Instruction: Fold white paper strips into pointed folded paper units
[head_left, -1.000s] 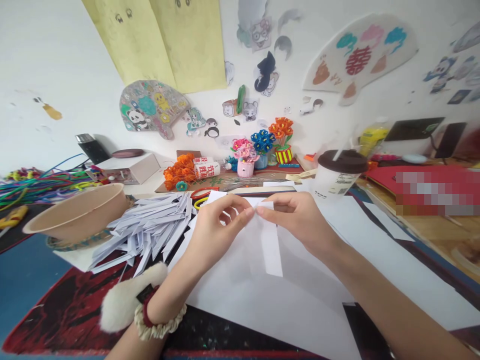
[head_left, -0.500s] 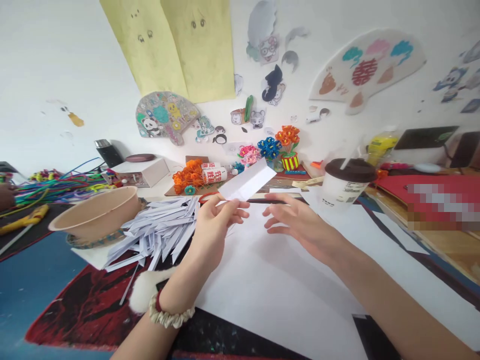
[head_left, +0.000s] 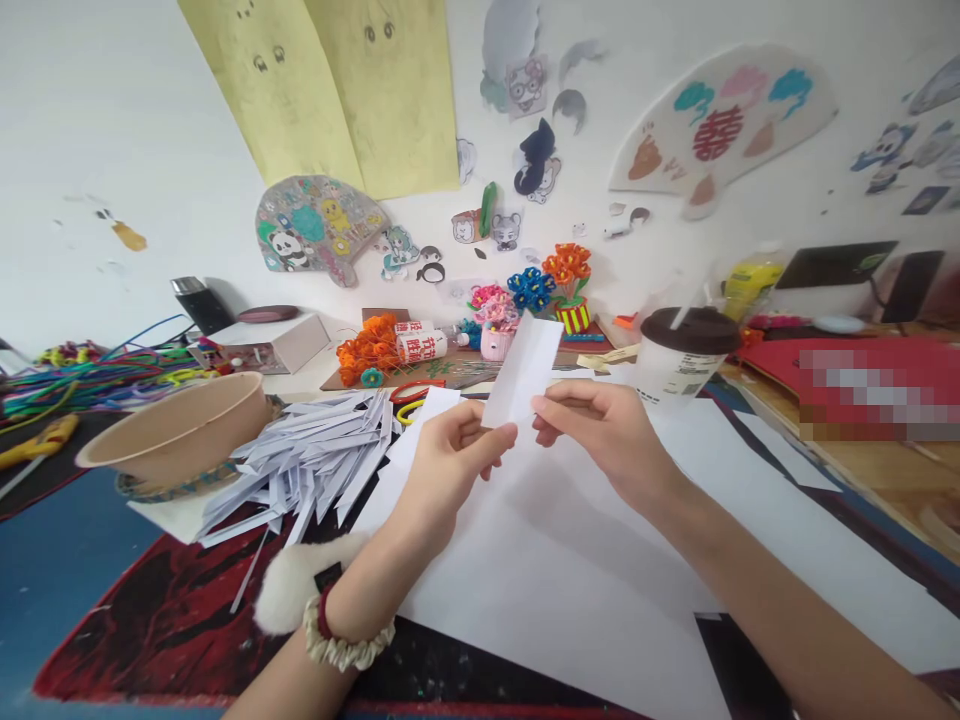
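The curled left hand (head_left: 442,455) and right hand (head_left: 611,430) pinch one creased, part-folded white paper strip (head_left: 527,362), while the folded white-paper heap (head_left: 311,455) at nine o'clock seems finished.

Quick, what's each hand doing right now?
Left hand: closed, holding the folded white paper strip near its lower end.
Right hand: at the strip's right edge; whether it's gripping can't be told.

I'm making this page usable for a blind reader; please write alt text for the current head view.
A person's left hand and right hand hold a creased white paper strip above a large white sheet. To the left are a pile of paper strips and a tan bowl; to the right, a lidded cup.
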